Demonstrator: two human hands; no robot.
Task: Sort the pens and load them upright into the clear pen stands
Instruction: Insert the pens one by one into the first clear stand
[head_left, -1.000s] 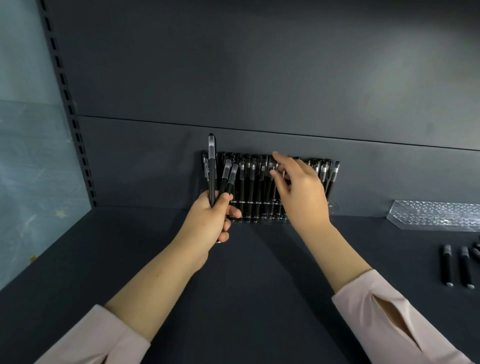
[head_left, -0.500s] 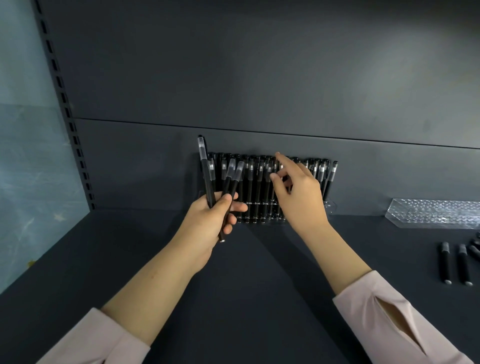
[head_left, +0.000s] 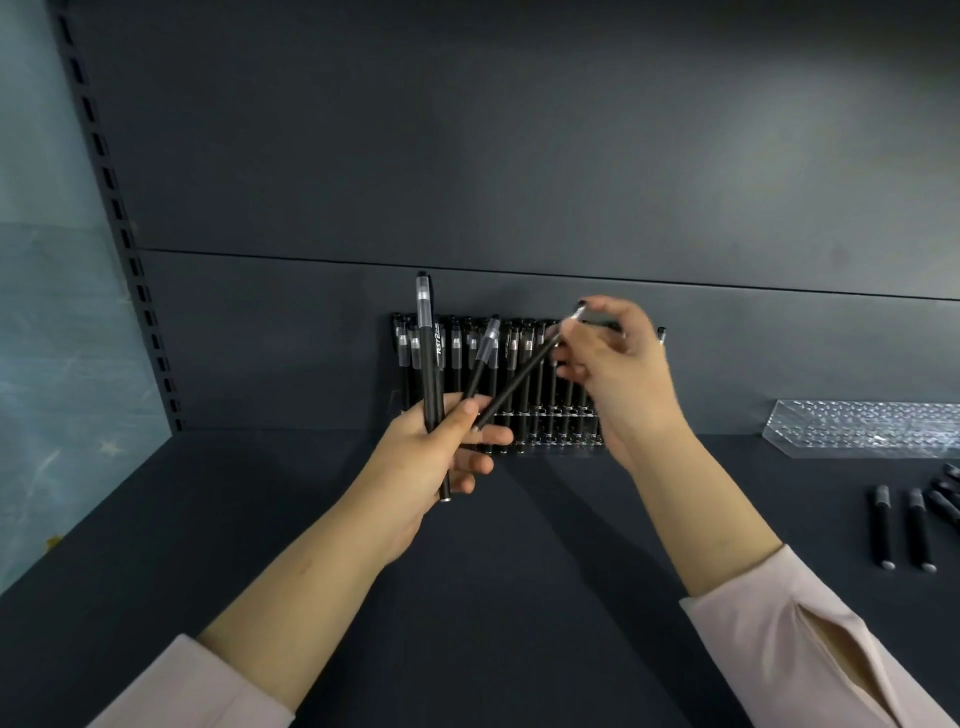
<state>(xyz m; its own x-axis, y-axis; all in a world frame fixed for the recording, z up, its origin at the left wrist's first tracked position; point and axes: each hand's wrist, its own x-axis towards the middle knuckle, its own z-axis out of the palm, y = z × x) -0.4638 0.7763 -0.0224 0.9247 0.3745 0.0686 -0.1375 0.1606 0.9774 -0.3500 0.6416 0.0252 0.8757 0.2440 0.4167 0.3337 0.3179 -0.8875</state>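
A clear pen stand (head_left: 550, 439) against the back wall holds several black pens upright. In front of its left end, my left hand (head_left: 431, 462) grips a few black pens (head_left: 430, 364) that point upward. My right hand (head_left: 618, 379) pinches the cap end of one slanted black pen (head_left: 519, 382), whose lower tip lies by my left fingers. An empty clear pen stand (head_left: 872, 428) lies at the far right.
Several loose black pens (head_left: 901, 525) lie on the dark shelf at the right edge. A slotted metal upright (head_left: 117, 218) and a pale blue panel close the left side. The dark back wall stands right behind the stands.
My right hand has left the pens in the stand and now pinches a slanted pen from my left hand's bunch. My left hand stayed roughly in place with its pens.
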